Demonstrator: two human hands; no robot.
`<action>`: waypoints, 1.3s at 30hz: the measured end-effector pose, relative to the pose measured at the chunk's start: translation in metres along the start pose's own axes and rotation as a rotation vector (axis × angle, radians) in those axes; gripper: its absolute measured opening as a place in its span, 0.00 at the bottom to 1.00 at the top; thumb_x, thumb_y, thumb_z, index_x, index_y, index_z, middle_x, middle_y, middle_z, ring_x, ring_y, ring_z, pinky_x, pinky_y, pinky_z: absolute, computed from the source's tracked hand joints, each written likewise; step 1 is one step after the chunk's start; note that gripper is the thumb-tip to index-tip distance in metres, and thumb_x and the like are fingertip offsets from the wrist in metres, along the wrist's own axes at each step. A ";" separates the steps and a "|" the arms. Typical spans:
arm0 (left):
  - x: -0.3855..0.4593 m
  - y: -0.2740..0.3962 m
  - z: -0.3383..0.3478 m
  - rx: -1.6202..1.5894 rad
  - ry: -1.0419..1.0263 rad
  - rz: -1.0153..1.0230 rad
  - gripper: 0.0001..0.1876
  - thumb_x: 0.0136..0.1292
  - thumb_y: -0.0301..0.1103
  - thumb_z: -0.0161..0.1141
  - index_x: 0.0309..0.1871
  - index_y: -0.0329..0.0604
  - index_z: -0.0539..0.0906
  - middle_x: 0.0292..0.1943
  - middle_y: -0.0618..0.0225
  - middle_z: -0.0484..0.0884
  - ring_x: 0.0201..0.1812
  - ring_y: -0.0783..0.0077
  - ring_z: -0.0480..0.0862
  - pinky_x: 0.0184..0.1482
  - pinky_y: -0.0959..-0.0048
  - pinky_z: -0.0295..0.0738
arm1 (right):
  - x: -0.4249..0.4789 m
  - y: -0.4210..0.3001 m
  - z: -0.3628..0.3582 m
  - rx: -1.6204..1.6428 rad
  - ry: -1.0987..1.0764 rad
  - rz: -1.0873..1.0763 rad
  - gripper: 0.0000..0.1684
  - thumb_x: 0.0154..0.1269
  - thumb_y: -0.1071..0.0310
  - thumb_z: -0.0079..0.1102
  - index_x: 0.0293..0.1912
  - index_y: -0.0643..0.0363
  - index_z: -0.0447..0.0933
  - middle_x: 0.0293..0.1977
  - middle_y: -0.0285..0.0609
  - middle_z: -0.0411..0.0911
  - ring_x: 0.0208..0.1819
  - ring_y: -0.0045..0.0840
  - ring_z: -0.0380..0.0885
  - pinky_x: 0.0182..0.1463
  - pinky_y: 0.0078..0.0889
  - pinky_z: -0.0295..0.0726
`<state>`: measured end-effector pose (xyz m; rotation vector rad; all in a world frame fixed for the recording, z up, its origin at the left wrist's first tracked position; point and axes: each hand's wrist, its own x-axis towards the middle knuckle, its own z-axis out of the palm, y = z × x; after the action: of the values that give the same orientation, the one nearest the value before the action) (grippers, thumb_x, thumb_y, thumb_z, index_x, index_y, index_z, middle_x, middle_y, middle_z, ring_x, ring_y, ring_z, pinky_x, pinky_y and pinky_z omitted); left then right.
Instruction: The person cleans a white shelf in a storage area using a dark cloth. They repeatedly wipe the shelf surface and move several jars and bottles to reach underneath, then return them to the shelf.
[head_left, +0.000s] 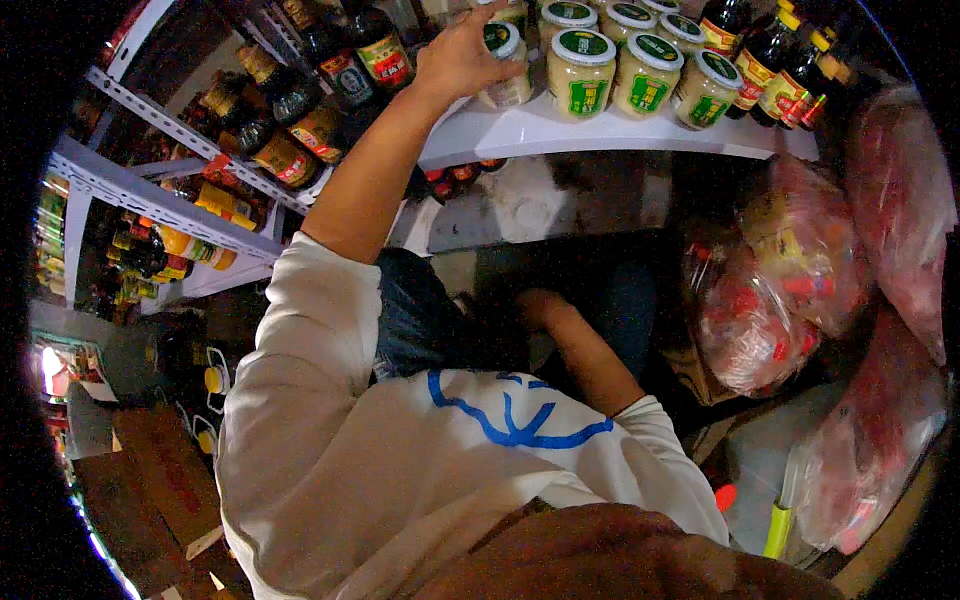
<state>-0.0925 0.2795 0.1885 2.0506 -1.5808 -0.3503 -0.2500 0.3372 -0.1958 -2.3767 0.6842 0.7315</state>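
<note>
My left hand (466, 61) reaches up to a white metal shelf (600, 139), its thumb and fingers around the near-left side of a glass jar (507, 86) with a green and white lid. The jar stands on the shelf; whether the hand grips it firmly is unclear. Several like jars of pale contents, such as this glass jar (582, 79), stand in rows to its right. My right hand (541, 307) hangs low between my knees in shadow, and its fingers cannot be made out.
Dark glass bottles (382, 52) stand left of the jars, others with yellow caps (757, 67) at the right. Slotted metal shelving (172, 202) rises at the left. Filled plastic bags (757, 330) lie at the right. A cardboard box (161, 465) sits at lower left.
</note>
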 end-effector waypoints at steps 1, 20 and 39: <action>0.003 0.000 0.003 0.004 0.040 0.001 0.44 0.49 0.40 0.70 0.68 0.47 0.58 0.62 0.50 0.67 0.60 0.56 0.70 0.57 0.61 0.70 | -0.001 0.002 -0.001 0.001 0.028 -0.024 0.16 0.54 0.65 0.55 0.42 0.59 0.80 0.42 0.52 0.79 0.45 0.44 0.78 0.48 0.45 0.77; 0.059 -0.125 0.106 -0.618 0.395 0.348 0.59 0.29 0.45 0.81 0.63 0.33 0.54 0.55 0.50 0.68 0.51 0.60 0.75 0.54 0.65 0.73 | -0.003 0.000 0.000 -0.089 0.067 -0.093 0.21 0.56 0.58 0.58 0.48 0.55 0.76 0.47 0.51 0.77 0.48 0.45 0.76 0.50 0.44 0.76; 0.061 -0.110 0.113 -0.226 0.512 0.279 0.51 0.38 0.31 0.77 0.63 0.31 0.54 0.56 0.54 0.70 0.56 0.61 0.73 0.58 0.67 0.70 | -0.006 -0.008 -0.006 -0.025 0.099 -0.009 0.18 0.59 0.59 0.53 0.45 0.58 0.78 0.45 0.50 0.78 0.47 0.42 0.77 0.49 0.45 0.77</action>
<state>-0.0421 0.2141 0.0410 1.5590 -1.4027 0.0938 -0.2475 0.3411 -0.1852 -2.4501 0.7082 0.6253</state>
